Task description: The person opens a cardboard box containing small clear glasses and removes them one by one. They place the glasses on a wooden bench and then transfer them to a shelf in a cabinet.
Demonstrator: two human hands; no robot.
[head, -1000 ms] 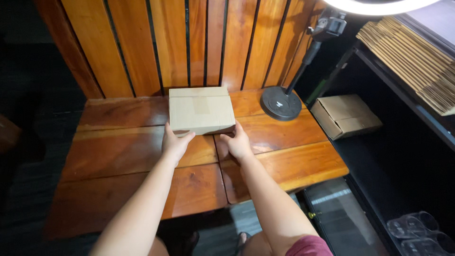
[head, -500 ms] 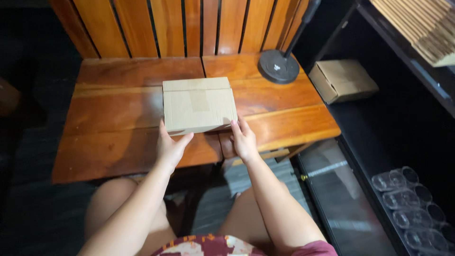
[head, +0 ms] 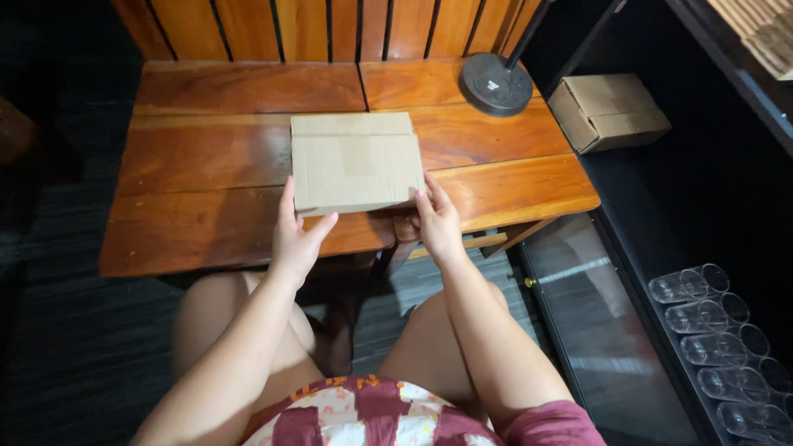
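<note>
Head view, step in hand: hold on a closed cardboard box (head: 355, 161), which lies flat on the wooden table (head: 206, 157). Its near edge sits close to the table's front edge.
Left hand (head: 296, 239): clasped on the box's near left corner, thumb up along the left side, fingers reaching in along the near edge.
Right hand (head: 438, 227): clasped on the near right corner, fingers laid up against the side.
Hands together or apart: apart, with the box between them. Whether any fingers reach under it cannot be told.
Next move, as a judgement: a lift or a slide would call for even pressure from both sides, as the hold is only at the near corners. The far end would tend to dip.
Surface: glossy reddish planks with gaps between them, and a slatted wooden back (head: 306, 25) behind.
On the table: a round black stand base (head: 496, 83) at the far right corner, well apart from the box.
Room: dim, with a dark floor (head: 74, 347). To the right is a black shelf unit (head: 702, 190) holding a second small carton (head: 611, 111), with a row of clear cups (head: 710, 330) lower down.
</note>
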